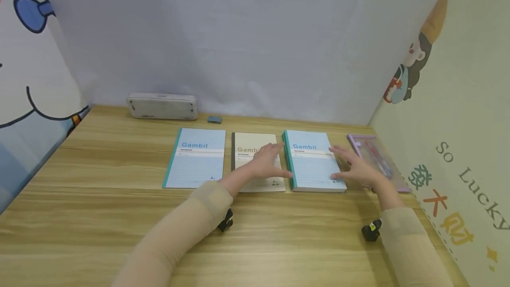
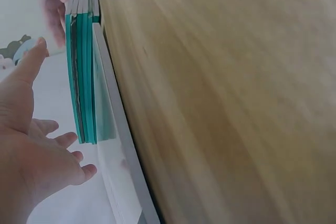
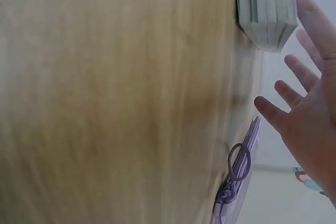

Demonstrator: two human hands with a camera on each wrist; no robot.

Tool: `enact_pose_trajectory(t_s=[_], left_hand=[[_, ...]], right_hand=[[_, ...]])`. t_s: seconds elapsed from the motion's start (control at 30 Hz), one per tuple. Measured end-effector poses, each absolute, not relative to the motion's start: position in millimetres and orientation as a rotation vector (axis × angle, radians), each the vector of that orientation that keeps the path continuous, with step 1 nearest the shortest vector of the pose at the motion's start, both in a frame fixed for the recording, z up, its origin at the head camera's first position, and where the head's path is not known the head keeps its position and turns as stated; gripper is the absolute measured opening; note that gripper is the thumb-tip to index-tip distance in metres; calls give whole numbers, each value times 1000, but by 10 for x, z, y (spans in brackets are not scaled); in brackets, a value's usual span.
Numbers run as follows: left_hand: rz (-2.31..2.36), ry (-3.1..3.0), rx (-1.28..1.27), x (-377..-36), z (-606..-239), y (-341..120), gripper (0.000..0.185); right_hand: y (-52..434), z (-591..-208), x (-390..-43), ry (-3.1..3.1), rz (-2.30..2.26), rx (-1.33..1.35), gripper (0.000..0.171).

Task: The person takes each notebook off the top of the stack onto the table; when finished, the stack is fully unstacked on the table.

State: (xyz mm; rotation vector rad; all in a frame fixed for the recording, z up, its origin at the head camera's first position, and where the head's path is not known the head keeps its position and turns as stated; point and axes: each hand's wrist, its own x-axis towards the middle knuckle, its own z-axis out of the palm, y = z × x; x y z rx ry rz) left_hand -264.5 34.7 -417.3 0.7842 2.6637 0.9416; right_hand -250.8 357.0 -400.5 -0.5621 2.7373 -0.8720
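Both my sleeved forearms lie nearest, reaching across the wooden desk (image 1: 99, 216). My left hand (image 1: 268, 163) hovers with fingers spread and relaxed over the cream notebook (image 1: 255, 145), its fingertips at the teal spine of the stack of blue notebooks (image 1: 312, 163), which sits at about one o'clock from me. My right hand (image 1: 356, 169) rests at that stack's right edge, fingers straight and apart, gripping nothing. A purple pencil pouch (image 1: 376, 156) lies just beside it at two o'clock. Another blue notebook (image 1: 197, 158) lies at eleven o'clock, with a white case (image 1: 162, 106) and small eraser (image 1: 214, 119) beyond.
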Motion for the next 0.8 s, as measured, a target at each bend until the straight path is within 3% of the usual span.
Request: enact_pose_trajectory(t_s=[0.47, 0.8], left_hand=[[730, 2691, 763, -2639, -4157, 615, 96], [905, 2629, 665, -2624, -4159, 623, 98]], right_hand=[[3602, -4065, -2526, 2719, -830, -511, 82], [3594, -4069, -2516, 2708, -840, -512, 82]])
